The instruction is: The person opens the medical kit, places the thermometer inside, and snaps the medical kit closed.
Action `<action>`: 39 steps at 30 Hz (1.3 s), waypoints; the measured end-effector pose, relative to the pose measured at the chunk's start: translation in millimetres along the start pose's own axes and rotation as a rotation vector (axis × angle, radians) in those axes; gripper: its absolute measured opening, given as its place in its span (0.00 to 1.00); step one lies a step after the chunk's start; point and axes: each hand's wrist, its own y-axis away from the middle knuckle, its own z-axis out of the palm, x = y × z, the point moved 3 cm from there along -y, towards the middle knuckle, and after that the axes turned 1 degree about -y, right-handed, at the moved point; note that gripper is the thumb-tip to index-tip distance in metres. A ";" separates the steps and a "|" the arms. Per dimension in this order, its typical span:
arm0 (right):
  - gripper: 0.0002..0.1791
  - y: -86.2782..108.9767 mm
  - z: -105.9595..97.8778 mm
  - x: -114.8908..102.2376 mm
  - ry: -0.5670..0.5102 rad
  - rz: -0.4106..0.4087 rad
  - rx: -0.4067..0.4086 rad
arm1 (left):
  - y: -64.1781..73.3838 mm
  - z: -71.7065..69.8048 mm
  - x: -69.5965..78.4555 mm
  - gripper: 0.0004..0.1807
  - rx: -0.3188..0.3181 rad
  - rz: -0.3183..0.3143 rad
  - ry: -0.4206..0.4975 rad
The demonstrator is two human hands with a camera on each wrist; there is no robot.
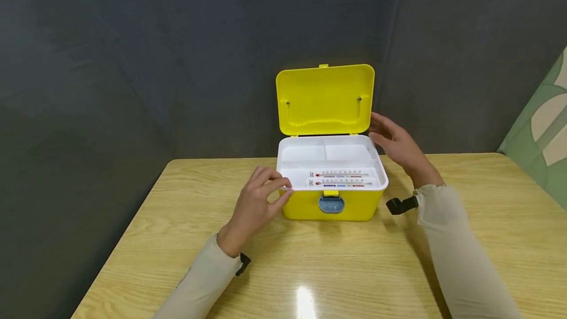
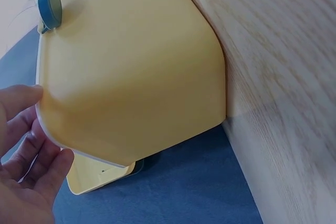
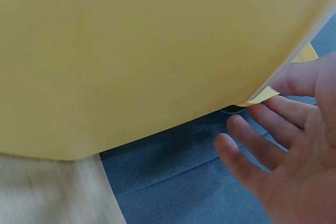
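A yellow storage box [image 1: 305, 207] stands on the table with its lid [image 1: 327, 100] raised. Inside its top sits a white divided tray [image 1: 304, 153]. Two white thermometer cards [image 1: 343, 178], with red bulb marks and printed scales, lie along the tray's front compartment. At the front left corner, my left hand [image 1: 257, 198] pinches the rim, thumb outside and index finger over the edge. My right hand [image 1: 398, 146] is at the back right corner beside the hinge, its thumb at the rim [image 3: 281, 74] and its other fingers extended behind.
A blue-grey latch [image 1: 331, 205] hangs at the box's front. The wooden table [image 1: 177, 210] runs up to a dark curtain-like wall [image 1: 199, 63] behind the box. On the far right is a green and beige patterned surface [image 1: 547, 122].
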 end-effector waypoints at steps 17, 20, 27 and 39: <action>0.34 1.1 0.8 -8.8 0.018 -0.029 0.092 | 0.5 -1.3 -1.6 0.03 0.023 0.014 0.001; 0.35 0.0 3.1 -9.4 0.006 -0.047 0.108 | 0.0 -1.3 -1.6 0.03 0.022 0.009 -0.002; 0.37 -1.1 5.3 -7.9 -0.028 -0.097 0.127 | -0.9 -0.5 -1.1 0.04 0.020 0.013 -0.001; 0.34 -1.7 3.9 -9.9 -0.043 -0.110 0.191 | -1.3 -1.0 -0.3 0.04 0.023 0.016 0.002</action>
